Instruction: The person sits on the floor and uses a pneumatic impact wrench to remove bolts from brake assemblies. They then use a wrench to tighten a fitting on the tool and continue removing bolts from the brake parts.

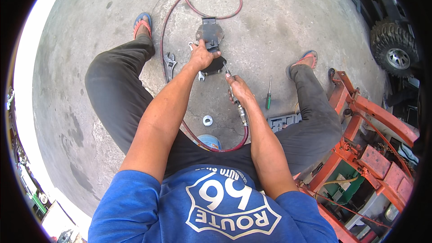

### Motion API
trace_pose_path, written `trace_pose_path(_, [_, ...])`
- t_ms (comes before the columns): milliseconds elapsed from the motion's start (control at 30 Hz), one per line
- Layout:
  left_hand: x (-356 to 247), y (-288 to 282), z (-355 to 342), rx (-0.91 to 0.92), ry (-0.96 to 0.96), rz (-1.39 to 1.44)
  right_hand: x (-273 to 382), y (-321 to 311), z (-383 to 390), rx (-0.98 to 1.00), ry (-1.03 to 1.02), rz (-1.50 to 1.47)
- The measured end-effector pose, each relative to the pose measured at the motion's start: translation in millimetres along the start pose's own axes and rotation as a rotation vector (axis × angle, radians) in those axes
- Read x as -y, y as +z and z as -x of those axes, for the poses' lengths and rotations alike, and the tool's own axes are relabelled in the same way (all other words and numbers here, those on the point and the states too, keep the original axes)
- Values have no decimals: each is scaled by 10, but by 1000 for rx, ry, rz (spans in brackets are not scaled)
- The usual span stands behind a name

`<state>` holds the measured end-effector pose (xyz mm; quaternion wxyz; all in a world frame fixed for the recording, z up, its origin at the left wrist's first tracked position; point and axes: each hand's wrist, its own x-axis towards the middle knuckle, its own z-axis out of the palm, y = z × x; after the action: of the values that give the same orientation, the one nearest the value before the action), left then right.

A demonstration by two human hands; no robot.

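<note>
A black metal bracket (210, 32) with a flanged far end lies on the concrete between my feet. My left hand (202, 56) grips its near part, fingers over the top and thumb pointing right. In my right hand (240, 89) is a slim air blow gun (227, 68), its thin metal tip at the right edge of the bracket's dark near end. A red air hose (245, 136) joins the gun's rear at a metal coupling (243, 116). Whether the tip touches the bracket I cannot tell. Just left of my left hand lies an adjustable wrench (169, 65).
Below the bracket lie a spanner end (201, 76) and a pale ring (207, 120). A green-handled screwdriver (268, 93) rests right of my right hand, near a grey tool case (284, 122). An orange steel frame (348, 103) and a wheel (396, 54) stand at right.
</note>
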<state>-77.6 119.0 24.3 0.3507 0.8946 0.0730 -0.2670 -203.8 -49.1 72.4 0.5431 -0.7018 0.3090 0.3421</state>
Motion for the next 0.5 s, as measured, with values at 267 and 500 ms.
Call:
trace_pose_path(267, [19, 15, -12, -5, 10, 6, -11, 1, -18, -1, -3, 26])
trace_pose_path(500, [-5, -2, 8, 1, 1, 7, -46, 23, -55, -50, -27, 124])
